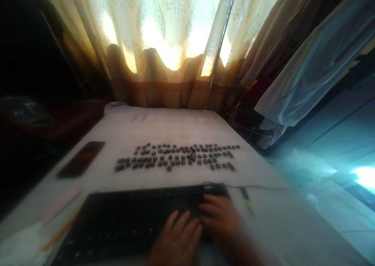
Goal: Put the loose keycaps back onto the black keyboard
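Note:
A black keyboard (129, 211) lies near the front of the white-covered table, its keycaps off over most of the bed, with small marks along its near rows. My left hand (180, 236) rests over its right half, fingers stretched out and close together. Beside it, my right hand (218, 219) reaches across the keyboard's right end with its fingers extended leftward. The fingertips of both hands nearly meet; motion blur hides whether anything small lies under them. Beyond the keyboard, several rows of loose dark keycaps (177, 157) are spread across the cloth.
A dark phone (82, 159) lies at the left, with a pink strip (61, 202), an orange stick (60, 232) and white crumpled material (22, 245) nearer. A cable (260, 186) runs right from the keyboard, past a small dark piece (244, 193). Curtains (164, 35) hang behind the table (178, 125).

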`<state>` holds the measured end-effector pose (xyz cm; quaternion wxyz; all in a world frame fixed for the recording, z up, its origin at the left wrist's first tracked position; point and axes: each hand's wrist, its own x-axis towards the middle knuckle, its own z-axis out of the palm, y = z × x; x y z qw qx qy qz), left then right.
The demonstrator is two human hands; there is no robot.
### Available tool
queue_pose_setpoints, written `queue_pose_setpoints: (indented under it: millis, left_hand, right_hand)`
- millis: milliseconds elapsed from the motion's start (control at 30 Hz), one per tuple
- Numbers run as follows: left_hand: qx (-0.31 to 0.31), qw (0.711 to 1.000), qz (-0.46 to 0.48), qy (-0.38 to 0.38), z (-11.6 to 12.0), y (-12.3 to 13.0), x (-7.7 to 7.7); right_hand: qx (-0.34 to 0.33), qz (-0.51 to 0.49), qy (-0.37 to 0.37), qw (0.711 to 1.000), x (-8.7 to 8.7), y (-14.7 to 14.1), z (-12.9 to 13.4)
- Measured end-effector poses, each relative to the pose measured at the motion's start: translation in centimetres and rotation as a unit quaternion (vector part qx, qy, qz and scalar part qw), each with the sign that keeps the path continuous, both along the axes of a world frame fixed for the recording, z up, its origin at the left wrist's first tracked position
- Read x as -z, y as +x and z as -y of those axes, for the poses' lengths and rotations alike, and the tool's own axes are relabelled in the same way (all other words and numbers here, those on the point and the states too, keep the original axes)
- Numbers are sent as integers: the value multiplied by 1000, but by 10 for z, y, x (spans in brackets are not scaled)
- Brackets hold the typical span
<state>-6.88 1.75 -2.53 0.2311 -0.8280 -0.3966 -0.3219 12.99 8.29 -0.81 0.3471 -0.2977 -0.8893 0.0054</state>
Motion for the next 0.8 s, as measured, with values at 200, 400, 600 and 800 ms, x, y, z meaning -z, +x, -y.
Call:
queue_pose_setpoints:
  millis: [200,400,600,800]
  left_hand:
    - [0,1000,-6,17,-2,1,3]
    - [-15,1000,-26,-10,2,0,5]
    - [-3,997,-52,-62,3,-1,10]
    - [5,995,-43,-90,5,-3,-1]
  right_hand:
    - [-7,11,-15,1000,-4,0,1]
    - [3,23,2,1000,-4,-2,5]
    - [19,45,46,998,-4,-3,13]
    - [38,34,77,996,1,-3,20]
